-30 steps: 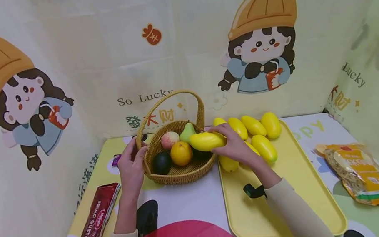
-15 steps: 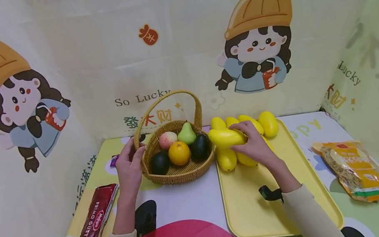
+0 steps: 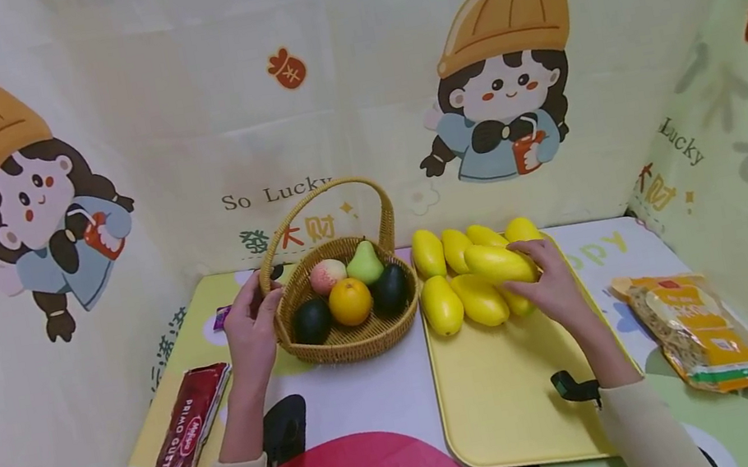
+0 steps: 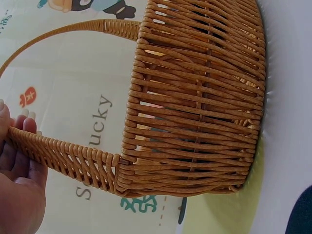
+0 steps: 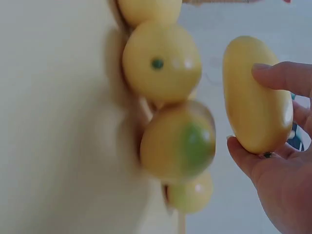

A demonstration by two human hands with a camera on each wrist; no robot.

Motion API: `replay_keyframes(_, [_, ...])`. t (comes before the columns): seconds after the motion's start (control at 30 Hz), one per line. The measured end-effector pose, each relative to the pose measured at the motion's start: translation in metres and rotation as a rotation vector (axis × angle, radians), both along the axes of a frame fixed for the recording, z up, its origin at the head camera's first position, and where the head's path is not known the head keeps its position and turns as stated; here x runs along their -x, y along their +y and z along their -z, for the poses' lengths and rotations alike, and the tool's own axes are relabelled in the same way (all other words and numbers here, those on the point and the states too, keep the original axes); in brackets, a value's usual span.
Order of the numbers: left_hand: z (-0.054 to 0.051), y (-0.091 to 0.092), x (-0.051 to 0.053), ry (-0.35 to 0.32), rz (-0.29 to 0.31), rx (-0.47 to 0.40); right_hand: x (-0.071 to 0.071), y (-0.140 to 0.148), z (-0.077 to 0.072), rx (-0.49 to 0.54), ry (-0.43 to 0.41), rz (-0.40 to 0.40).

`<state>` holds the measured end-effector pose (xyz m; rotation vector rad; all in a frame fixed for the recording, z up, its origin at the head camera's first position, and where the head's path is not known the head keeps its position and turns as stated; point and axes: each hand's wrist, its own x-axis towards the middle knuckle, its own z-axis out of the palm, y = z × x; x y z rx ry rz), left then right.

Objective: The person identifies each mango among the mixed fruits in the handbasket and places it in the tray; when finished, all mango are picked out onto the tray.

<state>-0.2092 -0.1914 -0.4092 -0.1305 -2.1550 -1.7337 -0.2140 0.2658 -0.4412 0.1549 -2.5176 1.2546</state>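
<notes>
My left hand (image 3: 249, 335) holds the handle (image 4: 63, 157) of a brown wicker basket (image 3: 357, 348) at its left side. Inside the basket lie an orange (image 3: 350, 302), a pink peach (image 3: 328, 276), a green pear (image 3: 364, 263) and two dark avocados, one of them at the right (image 3: 390, 291). Over the yellow tray (image 3: 515, 392), my right hand (image 3: 553, 281) grips a yellow mango (image 3: 500, 264) between thumb and fingers. In the right wrist view this mango (image 5: 256, 97) is held apart from several others. Those mangoes (image 3: 442, 305) rest on the tray's far part.
A long red spaghetti packet (image 3: 177, 460) lies at the left, with a small purple packet (image 3: 221, 319) beyond it. To the right of the tray is an orange-and-clear bag (image 3: 706, 329). Printed cloth (image 3: 354, 120) hangs behind the table and at both sides.
My right hand has carried the mango rightward, from over the basket's right edge to above the tray's right-hand mangoes. The left hand has stayed on the basket handle.
</notes>
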Motion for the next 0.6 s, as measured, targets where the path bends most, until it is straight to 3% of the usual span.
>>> replay_keyframes(0.33, [0.001, -0.001, 0.0, -0.013, -0.009, 0.008, -0.014, 0.033, 0.014, 0.007, 0.001, 0.099])
replay_keyframes(0.6, [-0.001, 0.0, -0.001, -0.014, -0.009, 0.01, -0.025, 0.052, 0.021, -0.008, -0.08, 0.203])
